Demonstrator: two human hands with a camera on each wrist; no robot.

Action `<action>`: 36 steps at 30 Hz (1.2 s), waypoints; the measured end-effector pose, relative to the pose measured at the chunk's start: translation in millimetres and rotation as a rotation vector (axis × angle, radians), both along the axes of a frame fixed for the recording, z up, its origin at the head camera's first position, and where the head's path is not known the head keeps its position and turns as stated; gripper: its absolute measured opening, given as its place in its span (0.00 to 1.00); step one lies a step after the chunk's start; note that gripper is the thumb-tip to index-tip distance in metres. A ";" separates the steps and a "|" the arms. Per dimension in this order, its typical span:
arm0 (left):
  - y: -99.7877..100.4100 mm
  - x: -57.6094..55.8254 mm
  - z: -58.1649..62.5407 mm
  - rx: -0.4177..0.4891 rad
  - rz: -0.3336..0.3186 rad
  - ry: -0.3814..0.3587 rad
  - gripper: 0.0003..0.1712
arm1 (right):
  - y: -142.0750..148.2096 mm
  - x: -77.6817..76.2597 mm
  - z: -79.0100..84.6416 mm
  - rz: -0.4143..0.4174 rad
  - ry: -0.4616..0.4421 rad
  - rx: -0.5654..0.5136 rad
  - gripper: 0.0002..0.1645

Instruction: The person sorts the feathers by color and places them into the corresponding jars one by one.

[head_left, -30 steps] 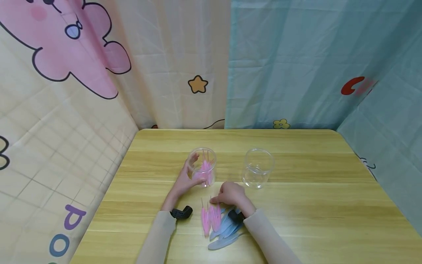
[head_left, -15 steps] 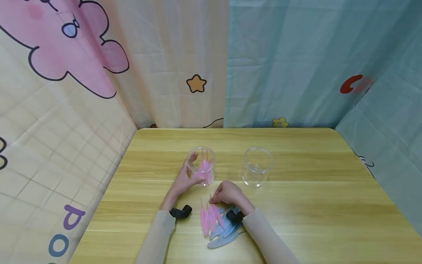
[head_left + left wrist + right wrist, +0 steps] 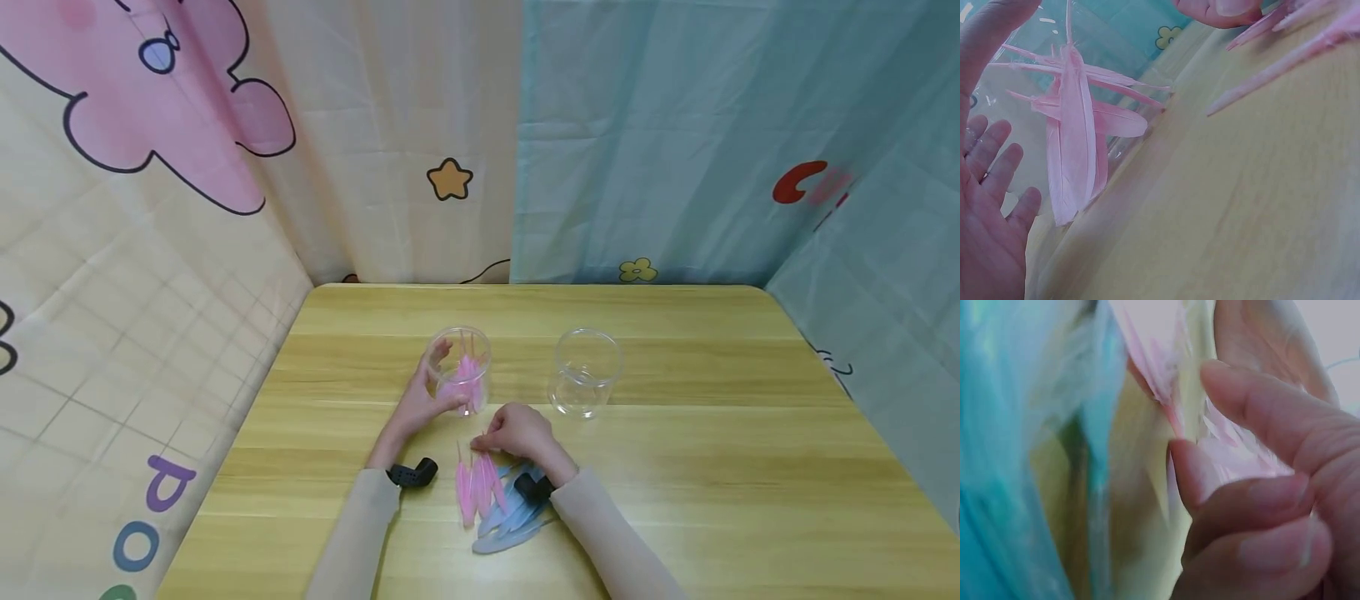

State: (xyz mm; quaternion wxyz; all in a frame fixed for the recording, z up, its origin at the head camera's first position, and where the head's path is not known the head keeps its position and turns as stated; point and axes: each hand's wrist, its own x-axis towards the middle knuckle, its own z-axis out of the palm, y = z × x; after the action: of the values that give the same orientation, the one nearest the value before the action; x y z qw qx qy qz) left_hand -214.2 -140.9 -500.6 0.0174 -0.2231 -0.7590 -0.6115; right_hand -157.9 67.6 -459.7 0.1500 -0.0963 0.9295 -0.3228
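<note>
My left hand holds a clear plastic cup from its left side, thumb at the front. Pink feathers stand and cross inside that cup. My right hand is over the near table, fingertips at the quills of several loose pink feathers. In the right wrist view, a pink feather's quill meets one fingertip, while thumb and index finger show a gap; whether they grip it is unclear. Blue feathers lie under and beside the right wrist.
A second clear cup stands to the right of the held one, with nothing visible in it. The wooden table meets patterned curtains at the back and sides. Each wrist wears a black camera.
The right hand's fingertips have shifted slightly left along the pink quills. One pink feather has swung its lower end right, fanning out from the others. The left hand stays on the cup.
</note>
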 end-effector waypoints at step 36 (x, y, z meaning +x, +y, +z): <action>4.1 16.9 36.2 -0.004 -0.030 -0.034 0.55 | 19.4 -18.0 33.5 -0.129 -0.031 -0.526 0.12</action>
State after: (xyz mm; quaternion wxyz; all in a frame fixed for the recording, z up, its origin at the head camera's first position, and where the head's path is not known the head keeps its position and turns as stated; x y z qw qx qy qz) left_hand -197.3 -136.8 -464.4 -0.0050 -0.2239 -0.7570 -0.6138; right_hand -175.9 87.0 -426.2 0.1131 -0.0676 0.8155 -0.5635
